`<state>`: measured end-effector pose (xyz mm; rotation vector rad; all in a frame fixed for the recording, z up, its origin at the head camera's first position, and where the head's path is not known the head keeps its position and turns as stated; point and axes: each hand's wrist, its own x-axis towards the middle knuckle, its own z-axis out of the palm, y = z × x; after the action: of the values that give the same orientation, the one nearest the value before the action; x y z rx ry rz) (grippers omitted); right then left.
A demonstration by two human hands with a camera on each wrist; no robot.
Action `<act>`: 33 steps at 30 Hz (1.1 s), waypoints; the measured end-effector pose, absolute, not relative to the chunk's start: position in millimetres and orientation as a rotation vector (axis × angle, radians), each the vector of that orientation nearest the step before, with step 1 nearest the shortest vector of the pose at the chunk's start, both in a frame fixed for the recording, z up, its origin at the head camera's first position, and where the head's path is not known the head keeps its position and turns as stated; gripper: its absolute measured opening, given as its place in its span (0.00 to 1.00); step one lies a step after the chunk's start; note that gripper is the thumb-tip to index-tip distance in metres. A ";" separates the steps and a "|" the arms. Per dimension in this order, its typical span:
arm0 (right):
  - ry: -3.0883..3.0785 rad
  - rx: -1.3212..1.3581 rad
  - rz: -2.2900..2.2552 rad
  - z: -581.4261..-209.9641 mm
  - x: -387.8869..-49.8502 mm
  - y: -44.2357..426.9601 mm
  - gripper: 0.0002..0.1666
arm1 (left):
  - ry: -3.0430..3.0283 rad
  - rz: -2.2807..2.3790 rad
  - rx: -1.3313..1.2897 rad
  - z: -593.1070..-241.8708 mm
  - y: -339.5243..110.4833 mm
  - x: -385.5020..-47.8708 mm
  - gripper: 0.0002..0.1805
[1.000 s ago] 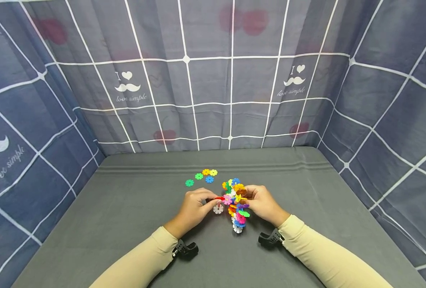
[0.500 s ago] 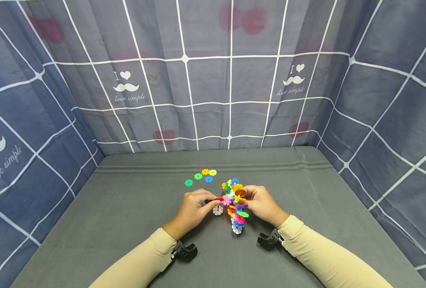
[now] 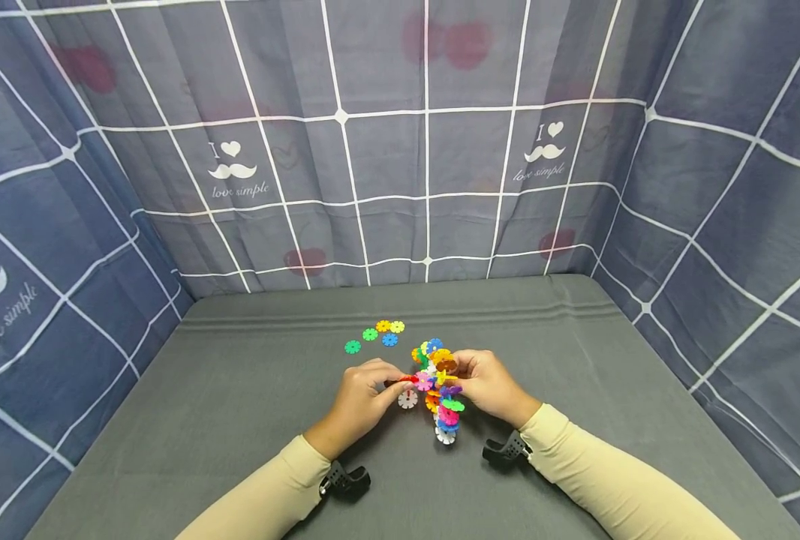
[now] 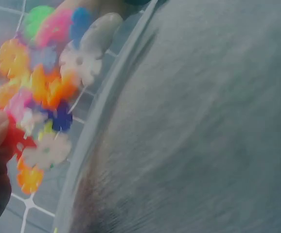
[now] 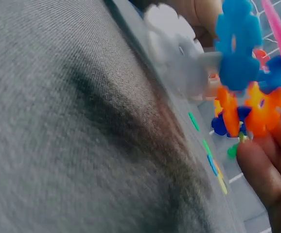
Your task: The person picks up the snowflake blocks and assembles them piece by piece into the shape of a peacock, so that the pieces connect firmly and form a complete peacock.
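In the head view, an upright cluster of many-coloured notched plastic discs, interlocking snowflake pieces (image 3: 448, 417), stands between both hands. My left hand (image 3: 358, 401) pinches a red snowflake disc (image 3: 410, 379) at the cluster's left side. That red disc (image 4: 18, 141) shows under the thumb in the left wrist view. Just below the left fingertips is a white disc (image 3: 407, 399). On the cluster's other side, my right hand (image 3: 493, 384) grips it near yellow and brown discs. Orange discs (image 5: 264, 109) sit by its fingertips in the right wrist view; the exact piece gripped is partly hidden.
Several loose discs, green (image 3: 353, 346), blue (image 3: 389, 340), yellow and orange among them, lie flat behind the left hand. A grey cloth (image 3: 272, 330) covers the table. Checked curtains (image 3: 386, 165) enclose the back and both sides.
Both hands keep their holds on the disc cluster with hardly any movement. The head view has tilted and shifted slightly, so everything sits a little lower and further left.
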<state>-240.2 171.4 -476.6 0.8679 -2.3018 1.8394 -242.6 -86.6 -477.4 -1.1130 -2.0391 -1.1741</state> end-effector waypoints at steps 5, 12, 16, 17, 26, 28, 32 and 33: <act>-2.306 0.869 1.793 -477.7 -239.7 170.1 0.08 | -2.033 -1.161 -1.123 -480.4 -85.4 -243.7 0.04; -2.267 0.879 1.787 -476.8 -238.1 167.8 0.10 | -2.117 -1.214 -1.101 -482.8 -90.6 -249.1 0.05; -2.279 0.852 1.811 -476.0 -239.1 166.7 0.08 | -2.137 -1.240 -1.112 -483.8 -92.5 -251.5 0.06; -2.287 0.840 1.813 -476.3 -240.0 166.9 0.08 | -2.140 -1.241 -1.114 -483.9 -92.4 -251.8 0.05; -2.275 0.845 1.862 -481.6 -249.8 172.4 0.04 | -2.155 -1.213 -1.095 -486.2 -88.9 -250.3 0.06; -2.278 0.854 1.877 -481.3 -250.2 173.0 0.04 | -2.156 -1.208 -1.080 -486.8 -88.3 -250.5 0.06; -2.313 0.849 1.894 -479.9 -251.7 174.6 0.03 | -2.165 -1.193 -1.042 -486.1 -86.9 -252.3 0.05; -2.331 0.852 1.888 -479.0 -252.4 175.5 0.02 | -2.167 -1.193 -1.034 -486.0 -86.9 -253.2 0.05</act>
<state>-252.4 175.5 -479.0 0.8524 -2.3315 1.8877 -253.2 -86.9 -486.0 -1.0342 -2.1670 -1.1930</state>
